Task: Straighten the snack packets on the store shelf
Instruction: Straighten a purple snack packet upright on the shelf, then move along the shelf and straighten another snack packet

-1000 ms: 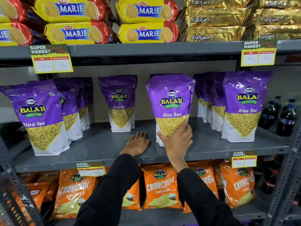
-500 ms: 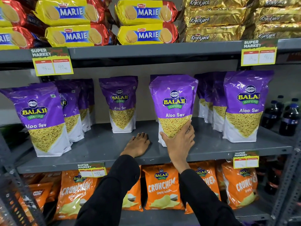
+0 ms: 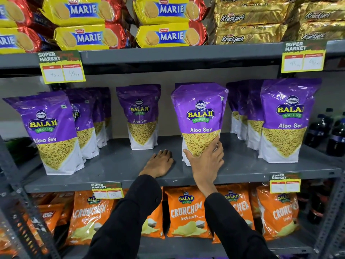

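Purple Balaji Aloo Sev packets stand on the grey middle shelf [image 3: 115, 165]. My right hand [image 3: 204, 161] grips the lower front of the centre packet [image 3: 199, 113], which stands upright with another packet hidden behind it. My left hand [image 3: 158, 162] lies flat, palm down, on the shelf just left of that packet, holding nothing. A single packet [image 3: 141, 116] stands further back on the left of my hands. A row of packets [image 3: 50, 131] lines the left side and another row [image 3: 287, 118] the right side.
Marie biscuit packs [image 3: 164, 21] and gold Krackjack packs [image 3: 250, 19] fill the shelf above. Orange Crunchem chip bags [image 3: 186, 212] hang below. Dark soda bottles [image 3: 334, 135] stand at the far right. Yellow price tags [image 3: 62, 69] are clipped to the shelf edges.
The centre packet has shifted slightly right and stands a little straighter under my right hand. My left hand has stayed flat on the shelf.
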